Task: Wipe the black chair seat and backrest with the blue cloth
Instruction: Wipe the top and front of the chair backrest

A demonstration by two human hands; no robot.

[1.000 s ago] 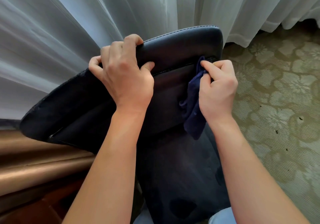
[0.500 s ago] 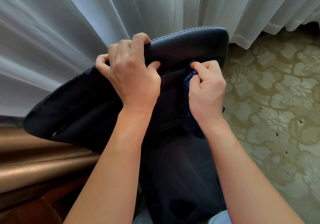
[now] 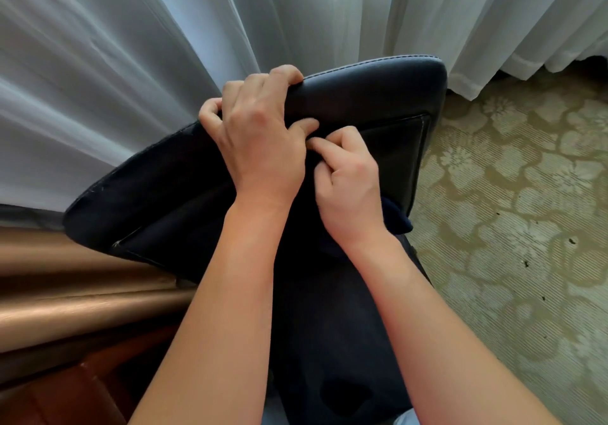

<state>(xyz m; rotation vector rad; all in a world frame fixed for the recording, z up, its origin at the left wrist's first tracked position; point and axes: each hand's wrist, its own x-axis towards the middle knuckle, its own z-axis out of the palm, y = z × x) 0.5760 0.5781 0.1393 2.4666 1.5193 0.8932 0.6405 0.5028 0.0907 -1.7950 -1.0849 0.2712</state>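
The black leather backrest [image 3: 371,92] of the chair fills the middle of the view, with the dark seat [image 3: 332,326] below it between my forearms. My left hand [image 3: 260,135] grips the backrest's top edge, fingers curled over it and thumb on the front. My right hand [image 3: 348,184] holds the dark blue cloth [image 3: 396,219] bunched under its palm and presses it against the seam of the backrest, right beside my left thumb. Only a small fold of cloth shows past my right wrist.
White sheer curtains [image 3: 164,46] hang close behind the backrest. A brown wooden piece of furniture [image 3: 75,296] stands at the lower left. Green floral carpet [image 3: 513,220] covers the floor on the right.
My right hand slid the cloth leftward along the backrest seam, from near the right edge to beside my left thumb. My left hand kept its grip on the top edge.
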